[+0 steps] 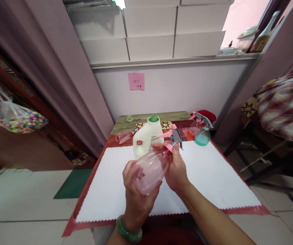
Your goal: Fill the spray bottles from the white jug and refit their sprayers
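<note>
On the near side, the person is wearing one thick, rounded bangle [127, 234] around the left wrist, just below the left hand [136, 199]; its smooth green surface is showing lighter and darker patches. The right hand [177, 170] and right forearm [207, 207] are showing bare.

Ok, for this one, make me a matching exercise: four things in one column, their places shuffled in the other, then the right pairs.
Things
1. Clear pink spray bottle nearest the camera
2. Rounded spray bottle of teal liquid
3. Square pink paper note
4. Round green bangle

Places
A. On the pale wall
B. Around the wrist of the left hand
C. Tilted, held by the left hand and the right hand
D. Upright, towards the far right of the table

Pairs
1-C, 2-D, 3-A, 4-B
</note>
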Tool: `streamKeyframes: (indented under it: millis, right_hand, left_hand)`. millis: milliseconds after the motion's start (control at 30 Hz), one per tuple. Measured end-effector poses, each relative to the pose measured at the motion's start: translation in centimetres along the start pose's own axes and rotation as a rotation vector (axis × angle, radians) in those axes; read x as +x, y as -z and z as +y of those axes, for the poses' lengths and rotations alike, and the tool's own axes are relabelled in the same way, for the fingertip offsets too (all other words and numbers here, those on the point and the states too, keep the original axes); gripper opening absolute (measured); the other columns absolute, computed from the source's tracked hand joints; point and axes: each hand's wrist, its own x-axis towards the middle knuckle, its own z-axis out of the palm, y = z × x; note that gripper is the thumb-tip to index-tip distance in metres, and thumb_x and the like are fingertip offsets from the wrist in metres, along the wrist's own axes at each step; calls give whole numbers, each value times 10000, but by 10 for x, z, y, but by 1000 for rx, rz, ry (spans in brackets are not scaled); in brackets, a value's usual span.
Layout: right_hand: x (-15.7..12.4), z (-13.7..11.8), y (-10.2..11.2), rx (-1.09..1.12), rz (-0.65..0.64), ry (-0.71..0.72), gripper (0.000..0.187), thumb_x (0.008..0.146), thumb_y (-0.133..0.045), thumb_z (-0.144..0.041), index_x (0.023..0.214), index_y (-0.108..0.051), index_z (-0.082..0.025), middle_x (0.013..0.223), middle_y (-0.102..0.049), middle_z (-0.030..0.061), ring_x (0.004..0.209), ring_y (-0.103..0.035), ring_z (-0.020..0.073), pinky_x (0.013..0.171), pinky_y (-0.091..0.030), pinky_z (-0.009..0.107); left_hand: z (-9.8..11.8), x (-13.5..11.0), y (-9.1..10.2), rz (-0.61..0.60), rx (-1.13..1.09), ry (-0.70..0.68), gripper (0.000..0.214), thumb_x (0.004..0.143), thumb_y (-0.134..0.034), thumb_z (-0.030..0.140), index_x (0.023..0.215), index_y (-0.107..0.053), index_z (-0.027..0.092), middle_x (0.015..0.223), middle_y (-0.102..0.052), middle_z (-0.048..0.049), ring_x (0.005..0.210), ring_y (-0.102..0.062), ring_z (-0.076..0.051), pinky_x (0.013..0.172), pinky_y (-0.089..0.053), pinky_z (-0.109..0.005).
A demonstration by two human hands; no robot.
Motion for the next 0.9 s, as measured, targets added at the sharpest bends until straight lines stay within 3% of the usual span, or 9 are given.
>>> streamKeyframes:
  millis: [67,167,267,367,433,533,633,767,900]
  right_hand:
    - [0,2,2,2,8,-48,521,880,-706,-770,950,-698,-254,1044,-855,53,1099,-769,283,1022,-558,431]
    - [1,6,5,-8,17,-68,529,880,-712,-768,971,-707,-247,1011,-855,48,1073,-779,277,1012,-564,416]
    - [2,9,8,-3,8,-35,497,897,-712,-747,981,-706,-258,997,-854,32,1052,-783,262,1006,-564,406]
    - [2,9,9,11,-18,-9,484,895,-727,-731,991,-695,-257,1005,-852,37,1045,-781,261,1000,-563,411]
    - [3,8,10,11,-18,5,480,895,-734,-720,994,-688,-253,1014,-849,42,1046,-779,262,996,-561,412]
    - [5,7,13,-12,15,13,482,896,-727,-723,984,-682,-251,1008,-846,40,1037,-777,262,987,-561,414]
    - [8,6,16,-23,43,24,497,889,-726,-733,976,-690,-246,1002,-845,39,1016,-778,258,986,-562,415]
    - [10,7,17,31,51,4,455,903,-735,-700,966,-696,-251,1018,-848,32,978,-783,233,988,-565,396]
    - [5,10,14,94,42,-55,427,922,-724,-683,959,-705,-258,1006,-852,26,1000,-789,239,1003,-569,399]
  left_hand:
    - [-4,3,-1,51,137,-157,919,785,-895,165,1575,-447,309,1452,-546,-156,1276,-621,-314,944,-614,-453]
    - [-4,2,-3,73,129,-128,1056,805,-904,214,1681,-323,312,1522,-523,-184,1316,-617,-323,1008,-595,-475]
    - [-3,-5,-4,-11,-122,103,1296,768,-891,623,1751,-104,315,1750,-272,-233,1566,-397,-422,1164,-485,-575]
    - [-3,-9,-3,-16,-409,486,1011,940,-417,867,1748,-142,325,1806,-195,-181,1638,-289,-382,1181,-474,-540]
    - [-1,-7,0,-36,-480,724,838,1024,-289,789,1713,-255,313,1750,-342,-178,1516,-501,-334,1055,-572,-456]
    - [6,0,7,-235,-424,887,739,1036,-445,708,1639,-349,291,1558,-559,-192,906,-752,-220,621,-589,-315]
    - [8,4,13,-341,-318,706,634,1058,-514,588,1593,-358,287,1460,-602,-178,749,-698,-165,568,-558,-292]
    - [-4,6,11,-278,29,47,741,974,-711,231,1621,-358,300,1631,-435,-216,1426,-556,-352,973,-608,-463]
    - [-8,7,5,-111,183,-250,936,913,-698,56,1706,-282,327,1675,-408,-204,1540,-439,-361,1153,-495,-588]
